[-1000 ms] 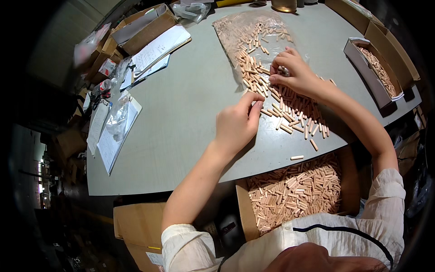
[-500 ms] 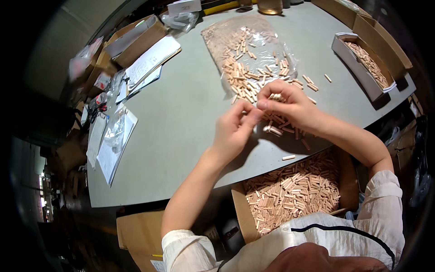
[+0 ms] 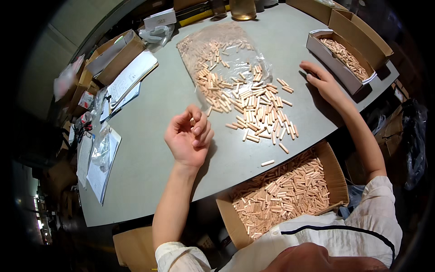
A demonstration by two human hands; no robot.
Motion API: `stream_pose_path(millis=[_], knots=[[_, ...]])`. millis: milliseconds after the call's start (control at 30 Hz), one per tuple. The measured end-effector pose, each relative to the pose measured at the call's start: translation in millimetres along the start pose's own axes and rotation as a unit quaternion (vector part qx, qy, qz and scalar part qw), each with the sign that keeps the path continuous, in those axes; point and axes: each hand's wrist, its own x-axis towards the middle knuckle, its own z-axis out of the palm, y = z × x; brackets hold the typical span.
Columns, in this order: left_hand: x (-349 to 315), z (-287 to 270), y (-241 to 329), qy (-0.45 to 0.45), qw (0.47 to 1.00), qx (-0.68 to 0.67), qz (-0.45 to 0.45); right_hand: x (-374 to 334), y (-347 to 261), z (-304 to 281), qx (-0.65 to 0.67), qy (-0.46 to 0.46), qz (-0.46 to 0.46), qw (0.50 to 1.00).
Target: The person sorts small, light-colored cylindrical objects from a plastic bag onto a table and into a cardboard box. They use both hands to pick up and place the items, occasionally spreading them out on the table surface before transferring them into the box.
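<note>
The left hand (image 3: 189, 138) is being held with its fingers loosely curled, and whether anything is being pinched there cannot be told, while the right hand (image 3: 326, 86) is being held apart with fingers loosely spread and nothing seen in them, just beside the white box (image 3: 327, 58) of dowels. Between the two hands, the loose wooden dowels (image 3: 260, 106) are being borne by the table (image 3: 140, 172). Nearer the body than either hand, a lone dowel (image 3: 268, 163) is being risked: by a sweeping forearm it could be knocked over the edge.
</note>
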Motion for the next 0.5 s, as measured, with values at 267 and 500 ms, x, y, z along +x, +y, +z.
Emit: stream_pose_path(millis=[267,500], knots=[[5.4,-4.4,1.6,0.065,0.997,-0.002,-0.042,-20.2,-49.8,24.2,-0.023,-0.137,-0.104,0.985],[5.2,-7.4,1.9,0.083,0.995,0.037,-0.052,-21.5,-85.9,44.7,0.035,-0.203,-0.131,0.970]])
